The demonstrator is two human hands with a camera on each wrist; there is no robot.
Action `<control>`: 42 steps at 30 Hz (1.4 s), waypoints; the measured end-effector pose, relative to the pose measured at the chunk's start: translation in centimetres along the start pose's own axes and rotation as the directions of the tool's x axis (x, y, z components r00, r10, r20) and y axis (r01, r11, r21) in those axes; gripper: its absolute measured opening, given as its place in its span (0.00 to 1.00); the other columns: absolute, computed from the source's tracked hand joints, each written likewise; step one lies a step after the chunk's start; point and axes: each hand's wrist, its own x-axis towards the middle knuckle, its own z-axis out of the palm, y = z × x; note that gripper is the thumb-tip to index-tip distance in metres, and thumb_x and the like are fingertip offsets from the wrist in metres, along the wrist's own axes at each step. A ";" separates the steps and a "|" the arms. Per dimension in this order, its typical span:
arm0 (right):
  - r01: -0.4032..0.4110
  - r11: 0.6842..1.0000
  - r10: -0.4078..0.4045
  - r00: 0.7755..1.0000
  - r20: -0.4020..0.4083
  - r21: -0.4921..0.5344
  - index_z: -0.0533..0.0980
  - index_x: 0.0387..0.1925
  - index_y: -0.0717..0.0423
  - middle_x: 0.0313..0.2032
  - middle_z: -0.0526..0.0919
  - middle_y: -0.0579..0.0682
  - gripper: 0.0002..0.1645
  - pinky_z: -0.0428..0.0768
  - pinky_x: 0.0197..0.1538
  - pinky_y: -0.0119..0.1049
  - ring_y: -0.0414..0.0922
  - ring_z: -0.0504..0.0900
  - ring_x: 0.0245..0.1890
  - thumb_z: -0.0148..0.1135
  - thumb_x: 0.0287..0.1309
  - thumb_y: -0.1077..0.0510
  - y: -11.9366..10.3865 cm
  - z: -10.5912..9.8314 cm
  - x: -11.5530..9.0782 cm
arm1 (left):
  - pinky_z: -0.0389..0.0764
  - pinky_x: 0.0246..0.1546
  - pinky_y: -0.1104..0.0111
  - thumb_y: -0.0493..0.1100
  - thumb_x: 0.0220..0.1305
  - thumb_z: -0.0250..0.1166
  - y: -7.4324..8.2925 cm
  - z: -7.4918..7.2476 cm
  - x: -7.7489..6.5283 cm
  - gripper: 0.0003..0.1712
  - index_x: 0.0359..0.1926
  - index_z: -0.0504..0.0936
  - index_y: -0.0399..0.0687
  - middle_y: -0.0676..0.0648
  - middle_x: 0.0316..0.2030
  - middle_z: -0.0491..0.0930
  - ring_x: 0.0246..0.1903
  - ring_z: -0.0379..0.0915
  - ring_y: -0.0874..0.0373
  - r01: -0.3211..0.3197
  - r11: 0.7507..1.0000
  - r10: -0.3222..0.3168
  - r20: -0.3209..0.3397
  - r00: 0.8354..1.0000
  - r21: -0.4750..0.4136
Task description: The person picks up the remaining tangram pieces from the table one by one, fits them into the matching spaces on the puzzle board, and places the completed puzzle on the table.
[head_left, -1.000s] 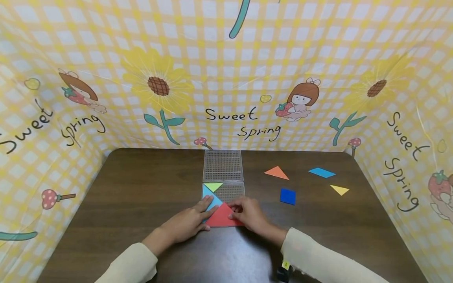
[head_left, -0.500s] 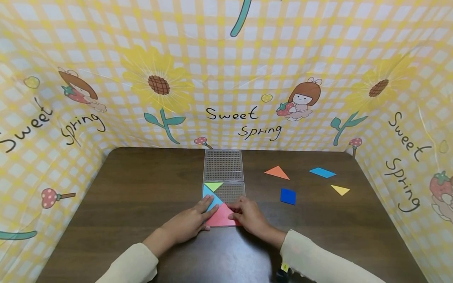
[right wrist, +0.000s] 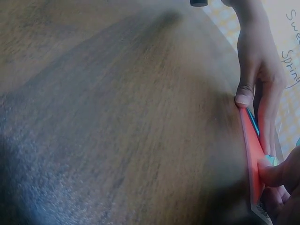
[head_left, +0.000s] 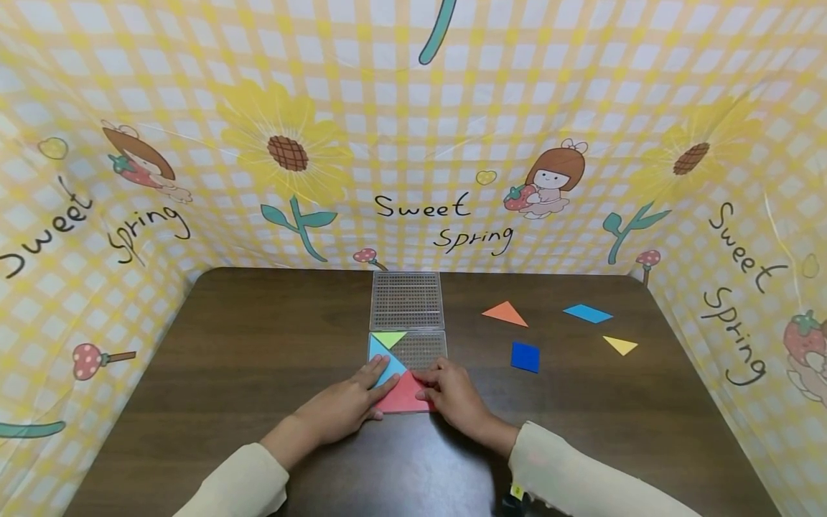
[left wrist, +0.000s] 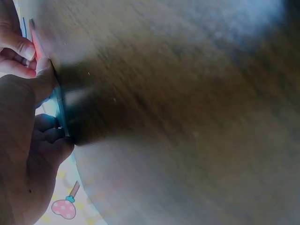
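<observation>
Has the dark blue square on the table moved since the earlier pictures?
No. In the head view, the dark blue square keeps the same gap to the right of the grid case, so I see no shift.

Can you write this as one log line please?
left hand: on blue triangle; right hand: on red triangle; green triangle: in case; orange triangle: on table

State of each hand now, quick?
Left hand: open, resting on the light-blue triangle.
Right hand: closed, pinching the red triangle at its right side.
</observation>
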 end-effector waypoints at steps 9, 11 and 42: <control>0.009 1.000 -0.009 1.000 -0.010 -0.009 0.82 0.50 0.53 0.31 0.77 0.43 0.22 0.72 0.29 0.24 0.35 0.73 0.31 0.72 0.51 0.57 0.2 0.1 0.1 | 0.70 0.63 0.58 0.57 0.70 0.54 0.1 -0.2 0.1 0.35 0.73 0.58 0.53 0.37 0.74 0.48 0.73 0.47 0.45 0.008 1.000 -0.008 0.016 1.000 0.002; 0.008 1.000 -0.009 1.000 -0.011 -0.010 0.83 0.50 0.53 0.31 0.77 0.43 0.22 0.72 0.28 0.24 0.35 0.72 0.30 0.72 0.51 0.57 0.3 0.1 0.1 | 0.70 0.63 0.58 0.57 0.70 0.53 0.1 -0.1 0.2 0.35 0.73 0.59 0.53 0.38 0.74 0.48 0.73 0.47 0.45 0.010 1.000 -0.011 0.019 1.000 0.007; -0.014 0.999 0.011 0.998 0.062 0.047 0.85 0.46 0.52 0.32 0.83 0.45 0.17 0.76 0.33 0.26 0.36 0.77 0.31 0.71 0.51 0.57 0.6 -1.0 0.8 | 0.66 0.66 0.56 0.57 0.71 0.52 0.2 0.0 0.1 0.35 0.73 0.57 0.52 0.37 0.74 0.47 0.73 0.45 0.44 0.020 0.999 -0.019 0.036 0.999 -0.026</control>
